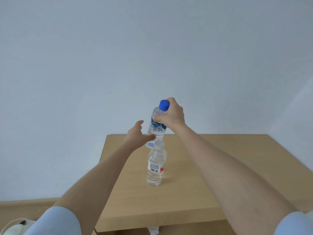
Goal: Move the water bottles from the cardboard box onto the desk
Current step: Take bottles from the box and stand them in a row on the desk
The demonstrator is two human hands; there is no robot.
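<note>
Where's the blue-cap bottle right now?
Head view, centre: the blue-cap bottle is held by the right hand near its neck, just behind the white-cap bottle standing on the desk. The open left hand is beside its base.

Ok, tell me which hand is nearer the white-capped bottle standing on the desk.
Left. The left hand, open, is just up-left of the cap of the white-capped bottle; the right hand is higher, gripping the blue-capped bottle near its neck.
</note>
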